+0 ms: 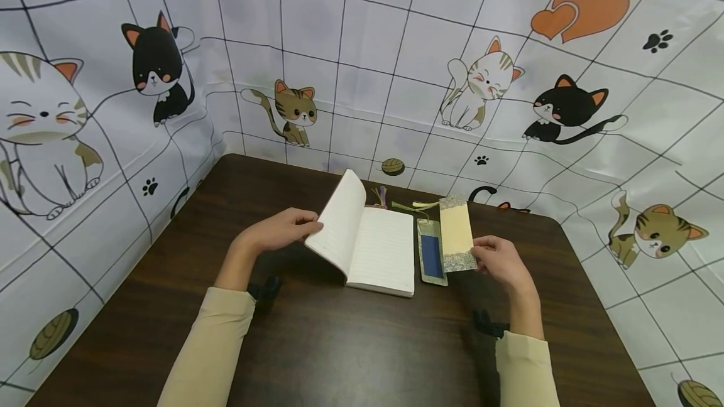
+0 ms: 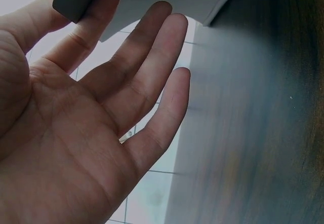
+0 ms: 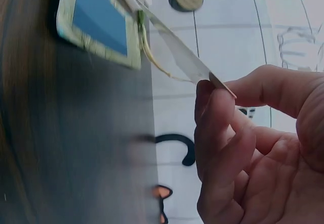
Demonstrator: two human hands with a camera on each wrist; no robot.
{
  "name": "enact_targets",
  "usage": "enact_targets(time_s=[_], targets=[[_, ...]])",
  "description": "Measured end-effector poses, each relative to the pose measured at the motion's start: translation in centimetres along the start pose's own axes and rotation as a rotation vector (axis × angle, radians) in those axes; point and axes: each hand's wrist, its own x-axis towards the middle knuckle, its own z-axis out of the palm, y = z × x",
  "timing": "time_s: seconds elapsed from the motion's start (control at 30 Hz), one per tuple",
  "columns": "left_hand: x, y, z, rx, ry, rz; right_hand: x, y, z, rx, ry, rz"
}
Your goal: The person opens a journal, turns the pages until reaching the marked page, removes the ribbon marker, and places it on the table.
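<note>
An open notebook (image 1: 381,250) with blank lined pages lies on the table. My left hand (image 1: 283,228) pinches the raised left part of the notebook by its outer edge between thumb and index finger; the other fingers stay loose in the left wrist view. My right hand (image 1: 502,260) pinches a cream bookmark (image 1: 455,231) with patterned ends by its lower right edge. In the right wrist view this bookmark (image 3: 174,46) is tilted and seen edge-on. Between it and the notebook lies a second bookmark (image 1: 432,256), blue with a pale patterned border and a yellow-green tassel (image 1: 410,208).
Purple and tan tassel threads (image 1: 381,196) stick out behind the notebook. The dark wooden table (image 1: 339,350) meets a white curtain (image 1: 362,80) printed with cats at its back and sides. Dark wrist straps (image 1: 491,324) sit at both sleeves.
</note>
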Motion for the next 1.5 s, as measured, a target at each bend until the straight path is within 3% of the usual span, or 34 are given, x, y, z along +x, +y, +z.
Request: enact_targets(time_s=[0.37, 0.87, 1.2, 1.5], targets=[[0.1, 0.2, 0.1, 0.004, 0.009, -0.008, 0.7, 2.1, -0.4, -0.071, 0.004, 0.057], [-0.2, 0.6, -0.3, 0.005, 0.014, -0.016, 1.0, 2.9, -0.4, -0.107, -0.042, 0.096], [-0.1, 0.4, -0.3, 0.017, 0.013, -0.012, 0.1, 2.2, -1.1, -0.185, 0.040, 0.146], [-0.2, 0.5, -0.3, 0.020, 0.010, -0.013, -0.7, 0.3, -0.8, -0.218, 0.063, 0.068]])
